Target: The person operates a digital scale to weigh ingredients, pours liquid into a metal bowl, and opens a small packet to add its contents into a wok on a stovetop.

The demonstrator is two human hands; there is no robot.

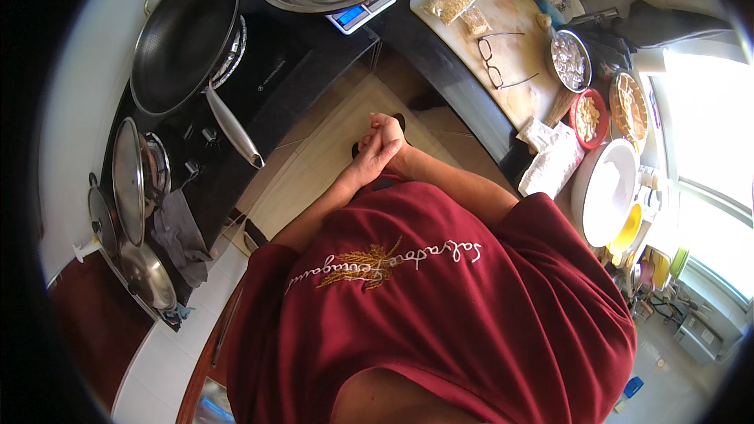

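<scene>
My left hand [371, 163] and my right hand [386, 132] are clasped together in front of my belly, over the gap between the counters. Their fingers are closed against each other, and no object shows in either. Where they overlap, part of the fingers is hidden. Neither hand touches the counters. Ahead of them, a wide metal basin [314, 1] rests on a kitchen scale [363, 13] with a lit blue display. To the right, a cutting board [514, 102] carries eyeglasses [488, 65] and small bags of pale bits [452, 5].
A dark wok [184, 43] tilts on the left cooktop, its handle reaching over the counter edge. Glass lids [128, 180] and a grey cloth [179, 235] lie nearer. Along the right stand a foil-lined bowl [570, 61], a red bowl [601, 119] and a white basin [605, 192].
</scene>
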